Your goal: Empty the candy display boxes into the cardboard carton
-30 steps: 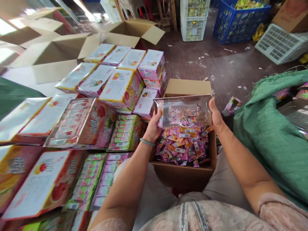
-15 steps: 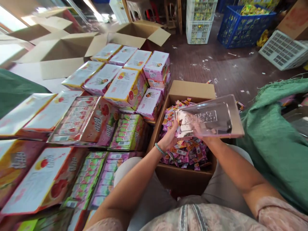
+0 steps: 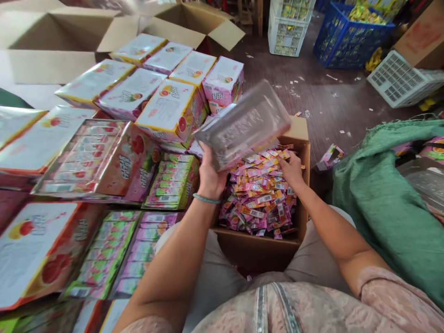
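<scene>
My left hand (image 3: 211, 175) grips one end of a clear plastic tray (image 3: 248, 122), which is tilted above the left side of an open cardboard box (image 3: 302, 155). Inside the box lies a heap of small pink and orange sachets (image 3: 265, 194). At the heap's upper right is my right hand (image 3: 291, 167), fingers bent together on the sachets; what its fingertips hold is too small to make out.
Rows of printed cartons (image 3: 166, 108) and sachet-filled packs (image 3: 173, 180) stand at the left. Open cardboard boxes (image 3: 55, 64) are behind them. A green sack (image 3: 378, 199) lies at the right. Crates (image 3: 350, 39) stand on the floor farther back.
The tray has moved left and tilted, now in my left hand alone. My right hand has let go of it and come down to the sachets. The view has shifted slightly.
</scene>
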Demonstrator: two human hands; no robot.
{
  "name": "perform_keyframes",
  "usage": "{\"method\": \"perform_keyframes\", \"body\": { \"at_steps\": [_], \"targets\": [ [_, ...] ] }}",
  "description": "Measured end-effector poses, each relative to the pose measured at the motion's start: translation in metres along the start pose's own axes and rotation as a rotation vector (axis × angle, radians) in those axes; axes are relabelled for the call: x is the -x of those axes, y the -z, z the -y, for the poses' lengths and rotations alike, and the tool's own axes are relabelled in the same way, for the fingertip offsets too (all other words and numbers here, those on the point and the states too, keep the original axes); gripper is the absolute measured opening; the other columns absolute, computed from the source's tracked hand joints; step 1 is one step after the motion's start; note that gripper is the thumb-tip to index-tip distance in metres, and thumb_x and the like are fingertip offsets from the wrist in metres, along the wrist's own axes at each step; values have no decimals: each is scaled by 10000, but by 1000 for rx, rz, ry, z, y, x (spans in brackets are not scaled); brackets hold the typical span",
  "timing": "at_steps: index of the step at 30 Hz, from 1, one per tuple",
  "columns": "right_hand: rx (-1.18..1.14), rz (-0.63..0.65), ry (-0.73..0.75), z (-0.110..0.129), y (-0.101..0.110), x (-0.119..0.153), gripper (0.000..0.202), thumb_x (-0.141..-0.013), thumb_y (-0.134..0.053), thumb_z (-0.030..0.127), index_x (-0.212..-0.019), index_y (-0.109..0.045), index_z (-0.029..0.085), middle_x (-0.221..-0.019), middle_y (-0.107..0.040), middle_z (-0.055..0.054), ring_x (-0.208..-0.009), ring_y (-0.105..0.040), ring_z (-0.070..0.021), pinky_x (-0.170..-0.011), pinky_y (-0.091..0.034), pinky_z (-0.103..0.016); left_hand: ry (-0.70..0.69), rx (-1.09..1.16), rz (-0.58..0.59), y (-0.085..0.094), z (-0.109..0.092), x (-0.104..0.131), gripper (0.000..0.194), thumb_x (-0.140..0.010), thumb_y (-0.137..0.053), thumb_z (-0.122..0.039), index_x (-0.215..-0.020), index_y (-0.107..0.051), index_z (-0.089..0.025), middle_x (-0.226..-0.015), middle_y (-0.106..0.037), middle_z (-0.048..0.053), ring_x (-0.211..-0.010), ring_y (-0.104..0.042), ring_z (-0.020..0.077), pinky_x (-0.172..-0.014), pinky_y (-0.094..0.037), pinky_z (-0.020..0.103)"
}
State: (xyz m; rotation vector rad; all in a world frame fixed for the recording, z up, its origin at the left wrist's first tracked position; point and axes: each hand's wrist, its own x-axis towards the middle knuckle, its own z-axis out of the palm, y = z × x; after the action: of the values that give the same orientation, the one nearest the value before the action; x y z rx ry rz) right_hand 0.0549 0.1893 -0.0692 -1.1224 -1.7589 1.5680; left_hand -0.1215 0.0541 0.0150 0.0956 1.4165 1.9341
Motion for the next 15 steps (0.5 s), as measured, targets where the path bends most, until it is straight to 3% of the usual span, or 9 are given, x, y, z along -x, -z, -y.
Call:
{"method": "perform_keyframes", "body": {
  "at_steps": [2, 5, 7, 9, 11, 13, 15],
  "targets": [
    [293, 0, 120, -3, -2, -14, 372, -941, -624, 480, -1116, -735, 171, -1203, -730, -166, -1247, -621, -350, -1184, -448, -600, -128, 29, -21, 9, -13, -8, 572, -1086, -467, -643, -1409, -660, -212, -1572, -633, 102, -1443, -597, 328, -1155, -565, 505],
    [462, 255, 242, -15, -32, -28, 587, -814, -793, 640, -1187, -773, 188, -1468, -635, -173, -1513, -404, -451, -1285, -239, -717, -200, 24, -18, 18, -18, -12, 618, -997, -562, -751, -1309, -696, -234, -1523, -666, 124, -1416, -618, 328, -1126, -592, 487],
    [460, 380, 224, -27, -55, -26, 710, -720, -822, 783, -1136, -792, 208, -1434, -661, -143, -1551, -347, -474, -1284, -210, -738, -159, 13, -12, 20, -17, -13, 601, -1003, -542, -760, -1270, -708, -248, -1486, -690, 104, -1407, -625, 323, -1115, -597, 483],
    [497, 436, 186, -41, -67, -12, 710, -703, -819, 810, -1092, -797, 217, -1356, -704, -130, -1542, -360, -475, -1276, -194, -760, -105, 28, -12, 19, -16, -11, 580, -1044, -477, -734, -1252, -712, -246, -1465, -701, 93, -1405, -627, 315, -1112, -595, 486],
    [576, 488, 162, -54, -63, 14, 693, -678, -895, 709, -1159, -794, 221, -1387, -694, -149, -1547, -341, -495, -1269, -107, -805, -64, 72, -7, 15, -18, -8, 555, -1083, -429, -683, -1262, -708, -237, -1483, -688, 95, -1411, -624, 305, -1121, -587, 491],
    [748, 599, 144, -65, -44, 46, 781, -699, -927, 630, -1345, -737, 233, -1519, -611, -187, -1574, -291, -505, -1255, -33, -828, -55, 136, 2, 9, -21, -4, 547, -1108, -396, -639, -1286, -698, -220, -1525, -657, 105, -1428, -610, 301, -1142, -576, 496],
    [979, 731, 104, -74, -22, 78, 866, -793, -877, 622, -1524, -615, 238, -1639, -486, -224, -1591, -266, -493, -1261, -59, -810, -68, 180, 19, 4, -25, -1, 533, -1122, -379, -604, -1309, -690, -213, -1551, -638, 99, -1445, -592, 300, -1163, -564, 491]
  ]
}}
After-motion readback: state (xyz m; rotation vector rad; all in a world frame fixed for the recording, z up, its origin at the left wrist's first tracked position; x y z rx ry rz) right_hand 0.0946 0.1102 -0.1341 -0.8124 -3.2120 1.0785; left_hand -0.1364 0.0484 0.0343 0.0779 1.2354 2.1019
